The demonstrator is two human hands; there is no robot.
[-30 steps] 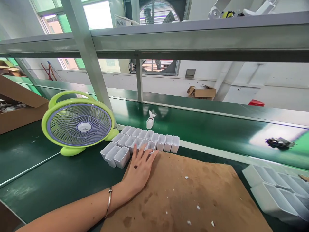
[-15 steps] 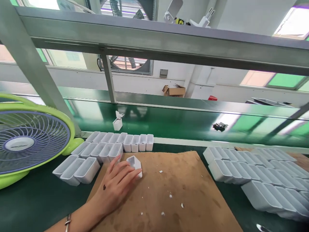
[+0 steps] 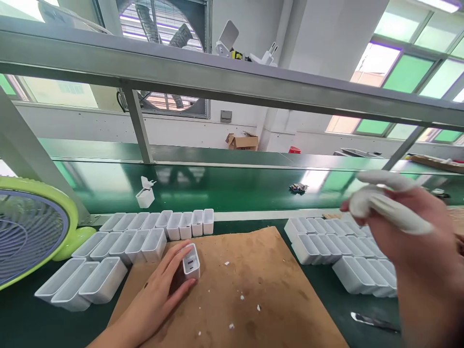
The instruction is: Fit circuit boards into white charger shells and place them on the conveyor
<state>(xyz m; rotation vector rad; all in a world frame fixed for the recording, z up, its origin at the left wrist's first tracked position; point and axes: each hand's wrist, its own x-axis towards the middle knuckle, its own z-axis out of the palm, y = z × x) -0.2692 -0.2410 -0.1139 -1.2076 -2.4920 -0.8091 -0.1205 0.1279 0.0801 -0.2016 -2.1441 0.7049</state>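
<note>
On the brown cardboard sheet (image 3: 246, 270), a small white plastic charger housing (image 3: 191, 265) stands with its open top toward me, port slots visible inside. My left hand (image 3: 155, 290) grips it, fingers along its left and far side and thumb at its near edge. My right hand (image 3: 409, 227) is raised at the right, above the rows of white housings (image 3: 304, 249) there. White coverings wrap several of its fingertips. They are curled and blurred, so I cannot make out whether anything is between them.
More open white housings (image 3: 105, 280) stand in rows left of the cardboard. A green fan (image 3: 68, 217) is at the far left. A knife-like tool (image 3: 375, 322) lies at the lower right. White scraps dot the cardboard. Behind run a green surface (image 3: 224, 188) and a metal shelf beam (image 3: 217, 77).
My right hand has come into view at the right. My left hand has shifted its grip, and the housing now shows its slotted inside. The whole view has swung to the right.
</note>
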